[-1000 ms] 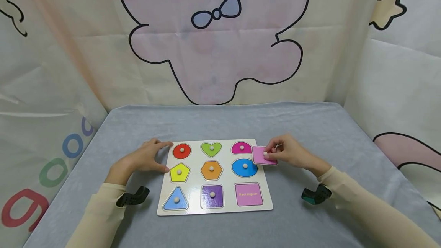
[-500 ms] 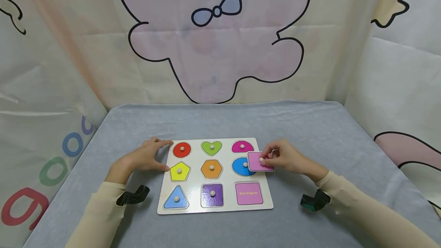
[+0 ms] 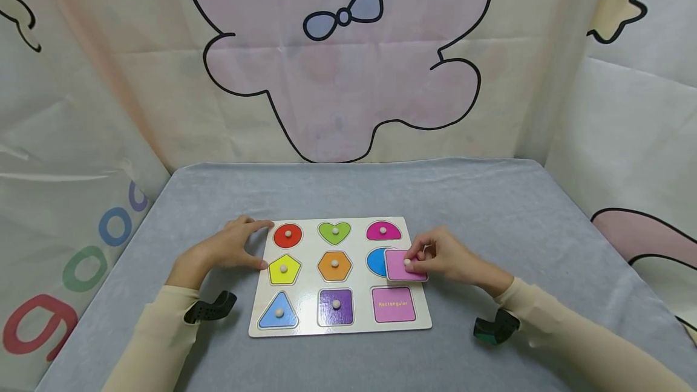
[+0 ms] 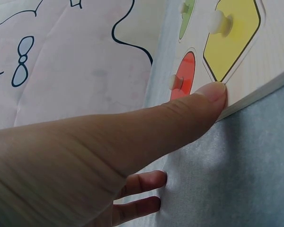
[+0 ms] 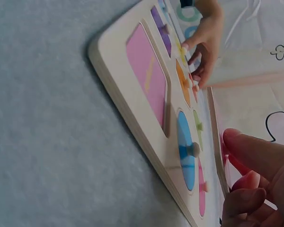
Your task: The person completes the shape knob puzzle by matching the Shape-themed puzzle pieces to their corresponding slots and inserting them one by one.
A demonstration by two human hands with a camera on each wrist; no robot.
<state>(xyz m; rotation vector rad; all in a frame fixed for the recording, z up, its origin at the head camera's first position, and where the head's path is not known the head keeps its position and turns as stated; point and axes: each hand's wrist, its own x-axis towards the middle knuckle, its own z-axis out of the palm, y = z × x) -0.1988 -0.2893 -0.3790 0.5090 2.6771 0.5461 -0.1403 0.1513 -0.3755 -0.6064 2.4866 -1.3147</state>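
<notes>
A white wooden shape-puzzle board (image 3: 359, 305) lies flat on the table. My right hand (image 3: 443, 257) pinches the small knob of a pink rectangular puzzle piece (image 3: 395, 265), held above the board and covering part of the blue oval piece (image 3: 376, 262). Nearer me, the pink rectangular recess (image 3: 394, 305) shows printed lettering and holds no piece. In the right wrist view the pink piece (image 5: 217, 142) appears edge-on, apart from the board. My left hand (image 3: 229, 247) rests at the board's left edge, its thumb touching the rim beside the yellow pentagon piece (image 4: 241, 33).
Knobbed pieces fill the other recesses, among them a red circle (image 3: 287, 236), a green heart (image 3: 334, 233), an orange hexagon (image 3: 334, 271) and a purple square (image 3: 328, 313). Grey cloth (image 3: 468, 198) covers the table, and a printed curtain (image 3: 337, 89) hangs behind.
My right hand has carried the pink rectangular piece left and toward me, from the board's right edge to over the blue oval. The left hand and the board stay in place.
</notes>
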